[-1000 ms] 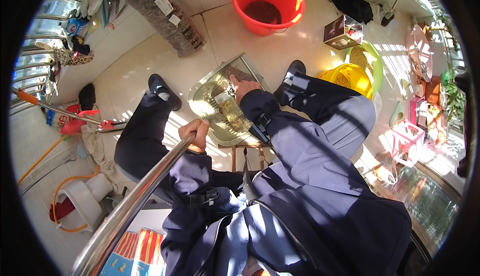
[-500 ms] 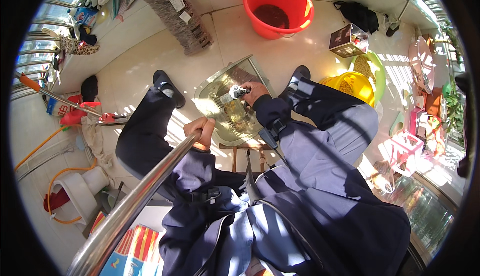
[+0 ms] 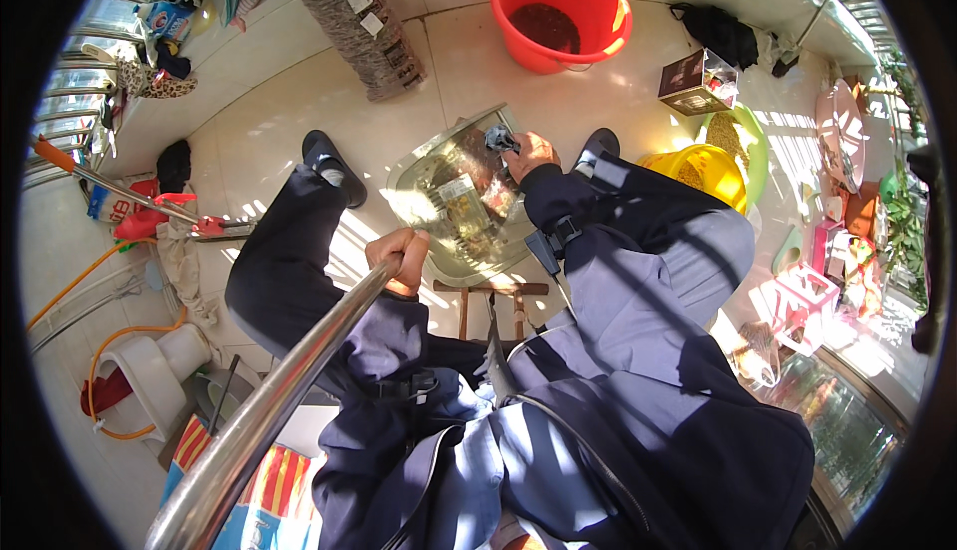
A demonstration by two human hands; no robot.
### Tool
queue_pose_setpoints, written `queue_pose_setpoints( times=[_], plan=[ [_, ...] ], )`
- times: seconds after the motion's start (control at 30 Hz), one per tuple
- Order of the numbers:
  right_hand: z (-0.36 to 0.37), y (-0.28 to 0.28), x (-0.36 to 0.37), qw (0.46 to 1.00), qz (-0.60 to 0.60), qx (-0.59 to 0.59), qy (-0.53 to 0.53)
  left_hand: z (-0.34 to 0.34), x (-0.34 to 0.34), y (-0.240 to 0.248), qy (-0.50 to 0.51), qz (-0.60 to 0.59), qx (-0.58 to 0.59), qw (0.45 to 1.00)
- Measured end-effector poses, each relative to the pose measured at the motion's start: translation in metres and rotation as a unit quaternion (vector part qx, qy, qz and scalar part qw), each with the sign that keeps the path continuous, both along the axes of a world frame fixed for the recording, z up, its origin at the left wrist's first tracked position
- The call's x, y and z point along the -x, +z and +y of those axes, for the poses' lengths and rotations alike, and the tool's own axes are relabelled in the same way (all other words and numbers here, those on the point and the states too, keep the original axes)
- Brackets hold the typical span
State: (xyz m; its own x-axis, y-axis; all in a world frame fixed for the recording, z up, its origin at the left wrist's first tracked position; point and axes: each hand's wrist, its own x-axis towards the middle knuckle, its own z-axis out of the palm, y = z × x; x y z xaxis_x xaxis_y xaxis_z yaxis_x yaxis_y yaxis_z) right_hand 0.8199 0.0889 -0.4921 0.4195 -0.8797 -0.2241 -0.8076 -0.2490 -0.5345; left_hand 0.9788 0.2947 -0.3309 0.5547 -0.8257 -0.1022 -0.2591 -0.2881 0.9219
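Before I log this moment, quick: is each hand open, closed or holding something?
Left hand: closed around the metal pole.
Right hand: closed on a small, crumpled grey item.

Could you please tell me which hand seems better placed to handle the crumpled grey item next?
Probably the right hand: its fingers hold the crumpled grey item over the far part of the pan, while the left hand is wrapped around the metal pole.
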Motion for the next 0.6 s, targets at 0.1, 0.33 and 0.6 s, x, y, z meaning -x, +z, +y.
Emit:
queue_pose_setpoints(
  times=[0.1,0.33,0.6],
  plan=[
    [-0.021,0.000,-0.012,0.997,0.045,0.054,-0.023,0.000,0.000,0.001,0.002,0.004,-0.005,1.000],
    [0.047,0.006,-0.064,0.986,0.098,0.003,0.133,-0.002,-0.001,-0.001,-0.004,0.009,-0.007,1.000],
    [-0.002,0.007,-0.039,0.992,0.101,0.026,0.070,0.002,-0.001,-0.002,-0.015,-0.014,0.000,1.000]
  ],
)
